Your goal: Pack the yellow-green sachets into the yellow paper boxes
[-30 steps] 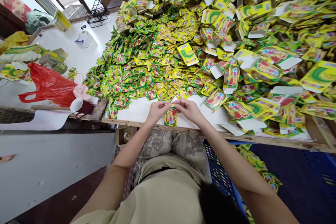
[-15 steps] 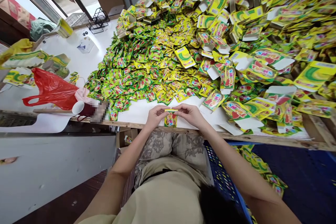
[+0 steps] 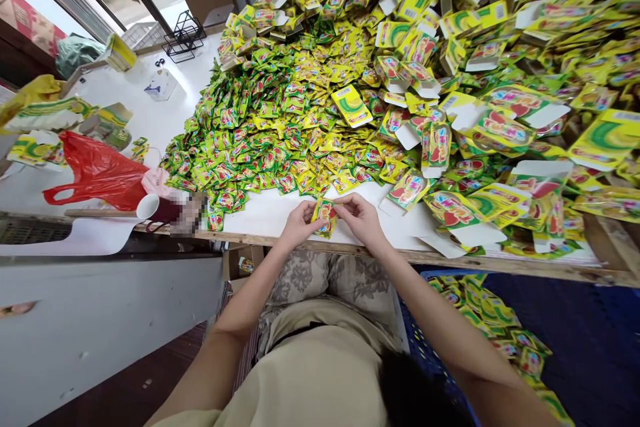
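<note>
My left hand [image 3: 299, 224] and my right hand [image 3: 361, 217] meet at the near edge of the white table [image 3: 265, 213], both pinching one small yellow-green printed box [image 3: 325, 215], which is tilted between the fingers. Just beyond them spreads a big heap of small green and yellow sachets [image 3: 280, 120]. To the right lie several flat and half-folded cartons of the same print [image 3: 495, 133].
A red plastic bag [image 3: 95, 170] and a white-rimmed cup [image 3: 150, 207] sit at the left of the table edge. A black wire rack [image 3: 187, 33] stands far left. A blue crate [image 3: 500, 340] with filled boxes is low on my right.
The small box, held upright with its top flap between my fingers before, is now tilted and drawn closer between both hands.
</note>
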A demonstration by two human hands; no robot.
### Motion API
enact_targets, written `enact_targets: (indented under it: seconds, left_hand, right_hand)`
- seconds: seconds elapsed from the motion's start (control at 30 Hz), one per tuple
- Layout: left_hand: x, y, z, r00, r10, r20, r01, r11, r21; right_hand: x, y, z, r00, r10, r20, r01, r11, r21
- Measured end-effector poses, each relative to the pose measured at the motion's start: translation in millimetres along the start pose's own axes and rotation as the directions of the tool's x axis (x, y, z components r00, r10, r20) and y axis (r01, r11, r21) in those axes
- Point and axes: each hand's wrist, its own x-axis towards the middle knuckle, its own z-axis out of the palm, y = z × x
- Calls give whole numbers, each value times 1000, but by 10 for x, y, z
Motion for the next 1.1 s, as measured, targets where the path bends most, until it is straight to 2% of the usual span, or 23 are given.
enact_targets:
  seconds: [0.07, 0.17, 0.27, 0.33, 0.4, 0.43, 0.47, 0.5, 0.53, 0.6, 0.67, 0.73, 0.83, 0.9, 1.0, 1.1]
  left_hand:
    - [30, -16, 12, 999, -40, -11, 40, 999, -23]
    - [44, 1, 62, 998, -67, 13, 68, 997, -46]
    - [-6, 67, 133, 998, -37, 49, 39, 998, -48]
    - [-63, 124, 153, 991, -3, 135, 9, 999, -39]
    - [-113, 172, 121, 976, 21, 215, -19, 1000, -8]
    - [-127, 186, 82, 979, 31, 201, -38, 999, 29]
    - [-130, 194, 28, 989, 41, 140, -53, 995, 83]
    - [-120, 195, -38, 998, 52, 40, -58, 987, 149]
    - [-95, 191, -110, 995, 71, -76, -53, 974, 221]
    - [-6, 177, -254, 956, 147, -254, -40, 923, 383]
    - [117, 165, -367, 913, 283, -295, -70, 819, 569]
    - [236, 158, -429, 888, 370, -275, -60, 685, 726]
    - [314, 135, -448, 906, 346, -245, 24, 535, 844]
    - [270, 98, -447, 930, 306, -205, 40, 469, 882]
    - [115, 18, -482, 939, 310, -152, 2, 434, 901]
    - [-7, -40, -549, 923, 351, -157, -30, 473, 880]
  right_hand:
    - [-1, 19, 27, 1000, 9, 15, -9, 1000, 6]
    - [-17, 6, 72, 997, 21, 80, -14, 996, -86]
    - [-36, -112, 16, 999, 17, 51, -11, 993, -121]
    - [-68, -278, -185, 998, -2, 68, 11, 992, -127]
    - [-142, -485, -547, 982, 10, 189, 28, 979, -201]
    - [-200, -583, -768, 947, 81, 311, 17, 954, -300]
    - [-269, -666, -994, 882, 185, 433, 9, 913, -407]
    - [-346, -728, -1206, 794, 305, 525, 1, 864, -503]
    - [-423, -765, -1384, 753, 388, 531, -7, 812, -584]
    - [-542, -763, -1586, 802, 427, 419, -6, 706, -708]
    - [-564, -681, -1558, 882, 346, 321, 18, 654, -756]
    - [-467, -560, -1346, 935, 223, 275, 59, 668, -742]
    - [-183, -399, -907, 971, 104, 215, 84, 696, -713]
    - [1, -336, -676, 982, 48, 185, 106, 670, -735]
    - [150, -295, -537, 988, -93, 125, 156, 567, -809]
    - [149, -276, -601, 971, -237, -33, 65, 391, -918]
